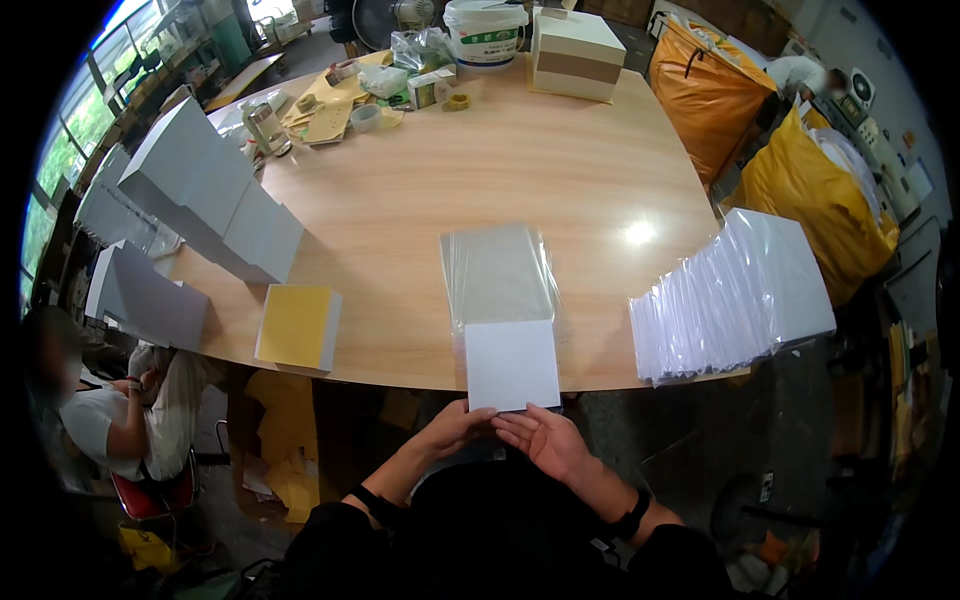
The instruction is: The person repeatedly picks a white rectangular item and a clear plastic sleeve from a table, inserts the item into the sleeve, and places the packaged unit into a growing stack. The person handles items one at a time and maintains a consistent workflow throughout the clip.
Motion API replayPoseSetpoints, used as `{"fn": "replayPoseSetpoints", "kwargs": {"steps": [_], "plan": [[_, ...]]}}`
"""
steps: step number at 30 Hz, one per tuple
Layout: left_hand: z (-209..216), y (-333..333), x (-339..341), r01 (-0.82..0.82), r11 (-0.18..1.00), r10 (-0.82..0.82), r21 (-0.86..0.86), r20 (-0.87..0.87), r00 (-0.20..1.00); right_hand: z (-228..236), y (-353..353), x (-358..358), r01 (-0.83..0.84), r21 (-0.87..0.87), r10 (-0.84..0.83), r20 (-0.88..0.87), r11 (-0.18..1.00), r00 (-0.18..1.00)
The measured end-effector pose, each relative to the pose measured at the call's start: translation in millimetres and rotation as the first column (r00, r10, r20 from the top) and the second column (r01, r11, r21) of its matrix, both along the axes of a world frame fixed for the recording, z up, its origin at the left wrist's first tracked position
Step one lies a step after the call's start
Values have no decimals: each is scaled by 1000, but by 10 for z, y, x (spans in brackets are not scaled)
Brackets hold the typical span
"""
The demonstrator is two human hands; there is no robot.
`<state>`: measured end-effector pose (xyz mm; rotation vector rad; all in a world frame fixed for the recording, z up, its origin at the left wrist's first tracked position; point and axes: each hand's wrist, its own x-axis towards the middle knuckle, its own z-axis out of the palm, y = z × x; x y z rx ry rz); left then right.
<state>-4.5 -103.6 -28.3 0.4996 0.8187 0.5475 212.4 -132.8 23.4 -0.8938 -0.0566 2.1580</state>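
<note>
A white paper pad [512, 365] lies at the near edge of the table and juts over it toward me. Its far end meets a pile of clear plastic sleeves [500, 268]; I cannot tell whether any of it is inside a sleeve. My left hand [455, 428] grips the pad's near left corner, thumb at its edge. At the near right edge, my right hand [548, 440] has its thumb against the pad, palm turned up and fingers stretched toward the left hand. To the right, a leaning row of white pads in clear sleeves [710, 305] rests on the table.
A yellow-topped paper block [296, 328] stands left, by tall white paper stacks [215, 195]. At the back are a white bucket [485, 35], a boxy paper stack [575, 60], tape and brown scraps. Large orange bags [705, 95] stand beyond the table. A person [120, 415] sits at left.
</note>
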Motion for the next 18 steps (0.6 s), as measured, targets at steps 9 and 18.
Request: {"fn": "replayPoseSetpoints", "kwargs": {"steps": [9, 18], "plan": [[-19, 40, -239, 88, 996, -82, 25, -185, 979, 108, -9, 248, -414, 128, 245, 639, 901, 730], [-114, 85, -629, 199, 945, -68, 261, -436, 897, -486, 212, 374, -489, 254, 233, 642, 834, 731]]}}
